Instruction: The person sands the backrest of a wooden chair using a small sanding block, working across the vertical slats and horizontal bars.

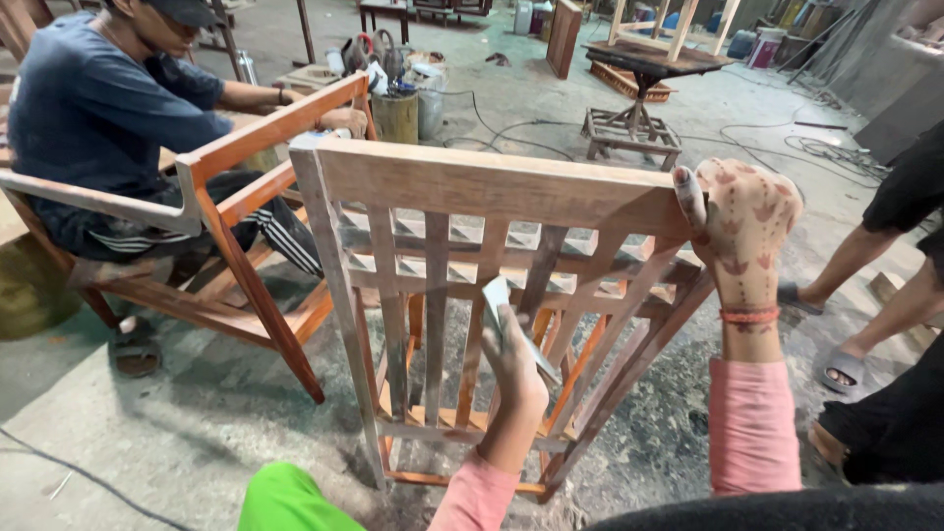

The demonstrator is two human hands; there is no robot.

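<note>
A wooden slatted frame [492, 182] stands upright on the dusty floor in front of me. My left hand [513, 369] reaches in among the vertical slats and holds a folded grey sheet of sandpaper [498, 295] against a slat. Decorated with reddish patterns, my right hand [742, 221] grips the right end of the frame's top rail, fingers curled over the corner. Pink sleeves cover both my forearms, and a green-clad knee [285, 497] shows at the bottom edge.
A seated person in a blue shirt [93, 108] works on another reddish wooden frame [251, 138] at the left. Another person's legs and sandalled foot [841, 369] are at the right. Buckets and cans [398, 98], cables and a small table [644, 59] stand behind.
</note>
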